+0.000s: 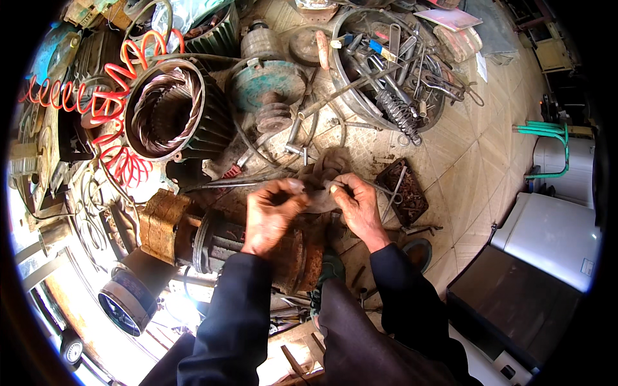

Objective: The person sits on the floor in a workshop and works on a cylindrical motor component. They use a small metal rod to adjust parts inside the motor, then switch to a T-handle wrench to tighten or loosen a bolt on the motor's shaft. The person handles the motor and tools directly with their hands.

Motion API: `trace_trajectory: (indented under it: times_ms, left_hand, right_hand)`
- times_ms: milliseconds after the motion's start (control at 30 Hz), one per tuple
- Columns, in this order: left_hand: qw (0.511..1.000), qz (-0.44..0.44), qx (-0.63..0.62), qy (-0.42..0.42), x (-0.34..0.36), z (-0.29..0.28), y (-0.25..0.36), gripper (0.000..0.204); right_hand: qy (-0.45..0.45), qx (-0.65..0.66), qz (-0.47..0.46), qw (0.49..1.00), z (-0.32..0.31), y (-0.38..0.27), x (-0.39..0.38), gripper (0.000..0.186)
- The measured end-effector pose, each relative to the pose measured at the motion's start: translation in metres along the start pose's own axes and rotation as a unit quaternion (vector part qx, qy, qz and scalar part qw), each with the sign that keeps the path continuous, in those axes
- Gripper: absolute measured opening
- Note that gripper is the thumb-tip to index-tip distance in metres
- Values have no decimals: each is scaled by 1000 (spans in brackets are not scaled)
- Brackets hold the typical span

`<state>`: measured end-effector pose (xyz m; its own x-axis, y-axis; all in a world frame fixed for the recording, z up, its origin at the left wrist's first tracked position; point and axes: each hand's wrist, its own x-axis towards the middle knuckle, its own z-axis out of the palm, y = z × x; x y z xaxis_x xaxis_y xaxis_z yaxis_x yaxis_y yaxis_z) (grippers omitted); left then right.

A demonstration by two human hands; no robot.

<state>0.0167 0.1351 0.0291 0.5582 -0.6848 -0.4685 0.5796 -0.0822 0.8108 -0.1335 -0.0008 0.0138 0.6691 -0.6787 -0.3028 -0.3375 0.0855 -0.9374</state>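
From where I stand, a crumpled grey-brown cloth (333,161) lies right at the fingertips, just beyond and between the two hands, part of it dropping into the gap between them. The left hand (273,215) is half curled, thumb and forefinger drawn close together; the right hand (356,204) makes a tighter pinch, thumb against forefinger, at the cloth's right edge. Whether either one really has hold of the cloth, or of some small piece in front of it, I can't tell.

Both forearms reach forward in dark sleeves (235,315), wrists bent inward so the fingertips nearly meet, the left hand with its back mostly up.

Below the left hand, toward the body, sits a rusty machine (299,260), partly covered by that hand and its sleeve. Just right of the right hand is a tray (417,183) of small rusty parts, too jumbled to pick out. Farther beyond the grip stands a round basin (347,87) heaped with tools, many hiding one another. Off to the left beyond the hands are a ribbed motor housing (212,119) and a red coiled hose (116,96).
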Motion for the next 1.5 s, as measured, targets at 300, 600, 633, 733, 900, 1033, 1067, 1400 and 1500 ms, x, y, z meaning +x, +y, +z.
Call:
trace_trajectory:
  times_ms: [300, 600, 633, 733, 900, 1033, 1067, 1400, 1500]
  left_hand:
    - [986, 86, -86, 116, -68, -59, 58, 19]
    - [961, 26, -258, 100, -114, -73, 29, 25]
    - [960, 31, -258, 99, -114, -77, 29, 25]
    - [959, 48, -261, 97, -116, -85, 29, 25]
    - [957, 50, -267, 103, -121, -91, 31, 22]
    - [960, 55, -244, 127, -126, -93, 28, 21]
    - [960, 58, -237, 138, -127, -93, 29, 22]
    - [946, 82, -269, 159, -134, -94, 17, 28]
    - [938, 87, -295, 158, -136, -98, 16, 28]
  right_hand:
    - [78, -176, -16, 981, -3, 11, 6, 23]
    - [60, -14, 18, 998, -7, 28, 5, 12]
    - [63, -50, 4, 997, -9, 32, 7, 10]
    - [35, -85, 10, 996, -8, 25, 9, 9]
    - [114, -319, -2, 941, -11, 23, 8, 34]
    - [153, -347, -172, 909, 27, -53, -6, 39]
    - [114, -298, -171, 932, 36, -63, -11, 37]
    - [-191, -31, -152, 969, 144, -108, -64, 20]
    - [-179, -46, -173, 967, 152, -108, -63, 21]
